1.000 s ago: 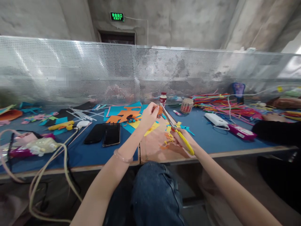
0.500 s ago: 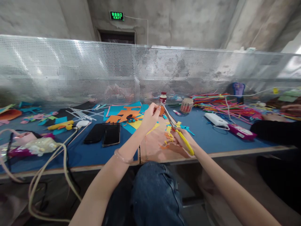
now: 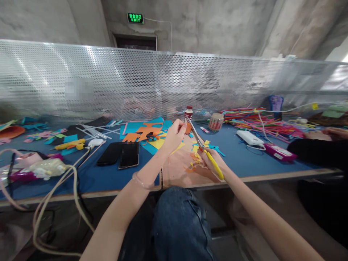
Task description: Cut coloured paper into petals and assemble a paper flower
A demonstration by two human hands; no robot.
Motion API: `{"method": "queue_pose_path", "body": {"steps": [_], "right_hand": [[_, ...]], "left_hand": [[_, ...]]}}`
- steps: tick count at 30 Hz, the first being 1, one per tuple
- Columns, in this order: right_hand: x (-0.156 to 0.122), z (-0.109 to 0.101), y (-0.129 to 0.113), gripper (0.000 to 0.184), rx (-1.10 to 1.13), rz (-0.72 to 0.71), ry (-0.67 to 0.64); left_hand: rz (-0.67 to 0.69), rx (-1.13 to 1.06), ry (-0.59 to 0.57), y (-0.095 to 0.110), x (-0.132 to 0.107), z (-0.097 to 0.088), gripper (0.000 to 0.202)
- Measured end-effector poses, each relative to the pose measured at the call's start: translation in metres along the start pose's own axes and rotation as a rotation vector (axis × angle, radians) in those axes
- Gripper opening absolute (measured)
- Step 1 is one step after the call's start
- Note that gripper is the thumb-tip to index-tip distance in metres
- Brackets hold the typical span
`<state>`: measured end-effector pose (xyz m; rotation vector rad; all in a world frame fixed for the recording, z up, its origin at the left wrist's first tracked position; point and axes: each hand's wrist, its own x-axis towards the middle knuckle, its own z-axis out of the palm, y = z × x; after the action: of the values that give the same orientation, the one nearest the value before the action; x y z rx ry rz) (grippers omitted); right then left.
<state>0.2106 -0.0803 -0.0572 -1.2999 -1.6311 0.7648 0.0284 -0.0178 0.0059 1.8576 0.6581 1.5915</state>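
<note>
My right hand (image 3: 210,159) is closed round the yellow handles of a pair of scissors (image 3: 198,137), whose metal blades point up and away to the left. A small piece of orange paper (image 3: 188,127) is pinched in the fingertips of my left hand (image 3: 175,133). The blades lie right at this piece; whether they touch it I cannot tell. Under my hands, small yellow and orange paper scraps (image 3: 195,156) are scattered on the wood-coloured board. Cut orange sheets (image 3: 148,132) lie left of my left hand over blue and yellow paper (image 3: 156,144).
Two dark phones (image 3: 129,155) lie left of my left arm, near a yellow glue gun (image 3: 70,144) and cables. Behind my hands stand a small bottle (image 3: 188,112) and a jar (image 3: 216,121). Pipe cleaners (image 3: 261,123), a white power bank (image 3: 249,137) and another person's sleeve (image 3: 312,154) are at the right.
My hands, the scissors and the orange paper stay almost in place. At the right, the other person's hand and sleeve have shifted slightly.
</note>
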Motion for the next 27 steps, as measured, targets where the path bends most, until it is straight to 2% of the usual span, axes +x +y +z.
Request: {"method": "queue_pose_path", "body": {"steps": [15, 27], "right_hand": [[0.003, 0.001, 0.002, 0.035, -0.116, -0.040, 0.008], [0.006, 0.002, 0.005, 0.033, -0.118, -0.080, -0.004]], "left_hand": [[0.002, -0.006, 0.038, 0.000, 0.003, -0.002, 0.015], [-0.078, -0.029, 0.031, 0.010, 0.003, -0.003, 0.018]]}}
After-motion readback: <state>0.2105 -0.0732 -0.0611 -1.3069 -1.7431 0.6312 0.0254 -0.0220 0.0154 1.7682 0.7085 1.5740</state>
